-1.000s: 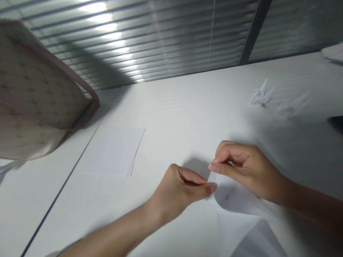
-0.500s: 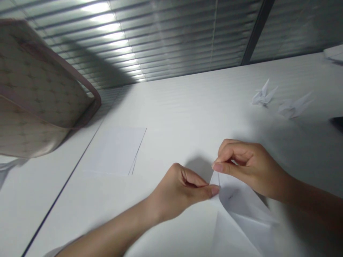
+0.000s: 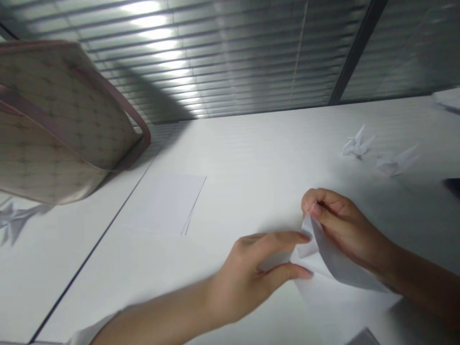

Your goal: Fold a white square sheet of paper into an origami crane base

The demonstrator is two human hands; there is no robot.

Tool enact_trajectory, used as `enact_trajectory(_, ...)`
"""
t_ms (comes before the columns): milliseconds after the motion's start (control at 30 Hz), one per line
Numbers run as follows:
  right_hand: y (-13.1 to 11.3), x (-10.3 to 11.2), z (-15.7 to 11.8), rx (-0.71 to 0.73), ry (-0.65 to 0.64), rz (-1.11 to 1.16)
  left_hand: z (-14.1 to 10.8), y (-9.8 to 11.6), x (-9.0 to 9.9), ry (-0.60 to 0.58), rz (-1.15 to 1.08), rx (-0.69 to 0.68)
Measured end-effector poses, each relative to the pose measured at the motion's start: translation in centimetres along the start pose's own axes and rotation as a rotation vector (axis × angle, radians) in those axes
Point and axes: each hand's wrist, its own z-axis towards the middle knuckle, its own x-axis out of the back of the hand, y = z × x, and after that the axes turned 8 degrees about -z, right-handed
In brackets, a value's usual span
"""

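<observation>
A partly folded sheet of white paper [image 3: 354, 299] is between my hands at the lower right, its upper flap lifted and bent. My right hand [image 3: 343, 223] pinches the top corner of that flap between thumb and fingers. On the left side of the sheet, my left hand [image 3: 257, 270] has its thumb and index finger spread apart. The index fingertip touches the raised fold, and the thumb rests lower, against the paper. Part of the sheet behind the right hand is hidden.
Several square white sheets [image 3: 168, 203] lie stacked to the left. Two folded paper cranes [image 3: 357, 143] stand at the back right. A patterned bag [image 3: 68, 124] with pink straps is at the left, beside another folded paper piece [image 3: 14, 220]. Window blinds [image 3: 244, 57] rise behind the table.
My left finger and thumb have parted from their pinch on the paper. My right hand still grips the corner, and the flap has turned further up. The view has shifted slightly.
</observation>
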Motion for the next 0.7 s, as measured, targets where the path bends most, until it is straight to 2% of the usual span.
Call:
enact_trajectory(133,-1.0,0.4,0.1,0.082,0.044,-0.26,-0.2,0.0,-0.1,0.064,0.165,-0.03)
enact_trajectory(200,-2.1,1.2,-0.2,0.23,0.161,-0.435,-0.2,0.0,0.2,0.091,0.263,-0.065)
enact_trajectory(233,-2.7,1.5,-0.6,0.345,0.232,-0.508,-0.2,-0.1,0.3,0.103,0.303,-0.074)
enact_trajectory(267,-3.2,1.8,-1.0,0.457,0.248,-0.563,-0.2,-0.2,0.5,0.113,0.336,-0.079)
enact_trajectory(367,-4.3,2.0,-2.3,0.713,-0.019,-0.782,-0.3,-0.5,0.6,0.145,0.429,-0.11)
enact_trajectory(500,-3.7,1.0,-3.1,0.921,0.08,-1.138,-0.5,-0.7,0.5,0.205,0.6,-0.239)
enact_trajectory(567,-3.3,0.7,-3.3,0.982,0.077,-1.19,-0.6,-0.6,0.6,0.206,0.653,-0.334)
enact_trajectory(700,-3.4,1.0,-3.9,1.084,0.1,-1.226,-0.7,-0.2,1.4,0.131,0.702,-0.491)
